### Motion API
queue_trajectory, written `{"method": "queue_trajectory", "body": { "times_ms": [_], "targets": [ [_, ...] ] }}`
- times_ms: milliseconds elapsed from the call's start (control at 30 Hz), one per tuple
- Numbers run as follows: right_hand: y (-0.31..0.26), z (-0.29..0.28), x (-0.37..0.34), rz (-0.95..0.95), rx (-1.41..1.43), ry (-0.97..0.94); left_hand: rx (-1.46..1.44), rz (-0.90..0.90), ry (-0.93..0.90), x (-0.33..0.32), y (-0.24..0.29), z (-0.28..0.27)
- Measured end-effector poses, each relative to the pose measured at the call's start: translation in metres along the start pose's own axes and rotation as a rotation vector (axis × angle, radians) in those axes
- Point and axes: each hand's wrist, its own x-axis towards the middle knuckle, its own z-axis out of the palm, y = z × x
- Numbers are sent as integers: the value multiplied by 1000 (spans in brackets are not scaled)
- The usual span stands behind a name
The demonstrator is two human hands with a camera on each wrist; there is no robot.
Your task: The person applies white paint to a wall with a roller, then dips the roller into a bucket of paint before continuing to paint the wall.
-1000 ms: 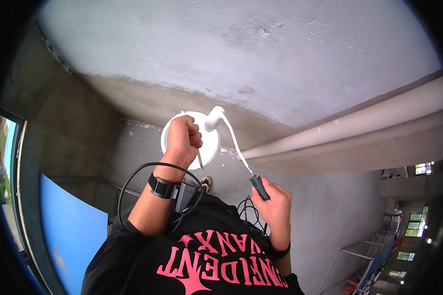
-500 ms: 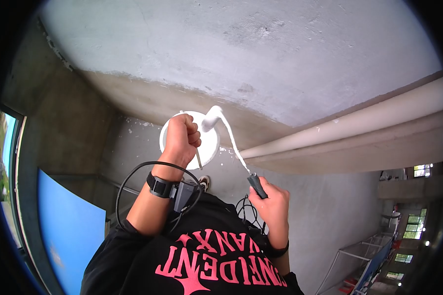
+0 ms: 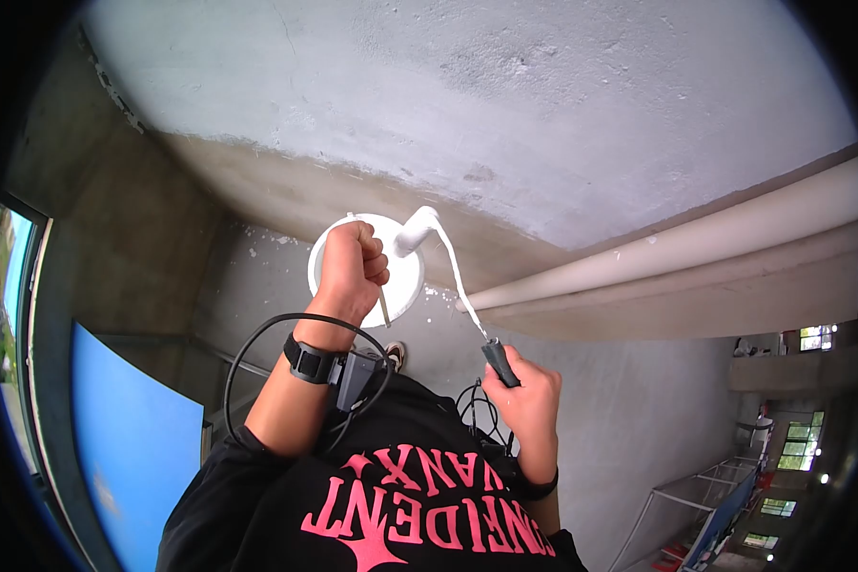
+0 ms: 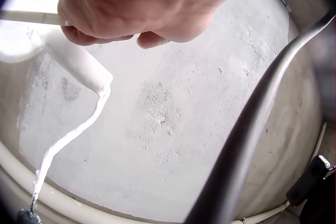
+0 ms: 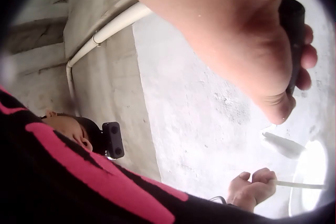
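My left hand [image 3: 354, 269] is curled in a fist around a thin pale stick [image 3: 385, 309]. The stick slants down from the fist and overlaps the near rim of a round white bucket [image 3: 407, 286]. In my right hand [image 3: 527, 384] is a paint roller, gripped by its black handle [image 3: 500, 364], with the thumb along it. The bent frame and the roller sleeve [image 3: 414, 233] are coated in white paint; the sleeve overlaps the bucket's right side. In the left wrist view the roller sleeve [image 4: 79, 66] hangs tilted. The left fist covers part of the bucket.
A wall [image 3: 429, 105] with rough pale patches rises ahead. A thick pale pipe [image 3: 677, 234] runs along it at right. A blue panel [image 3: 133, 419] and a window stand at left. White splashes [image 3: 255, 253] mark the floor, and a black cable [image 3: 248, 353] loops around my left forearm.
The roller has tilted slightly over the bucket. Both hands keep their holds and almost the same places, while the head view has shifted a little.
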Motion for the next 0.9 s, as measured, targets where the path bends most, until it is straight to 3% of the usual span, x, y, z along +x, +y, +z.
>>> {"method": "queue_trajectory", "body": {
  "times_ms": [500,900],
  "targets": [
    [17,13,-4,227,338,-84,13,2,8,2,0,-2],
    [30,16,-4,173,391,-32,15,15,4,1,-1,-3]
  ]
}}
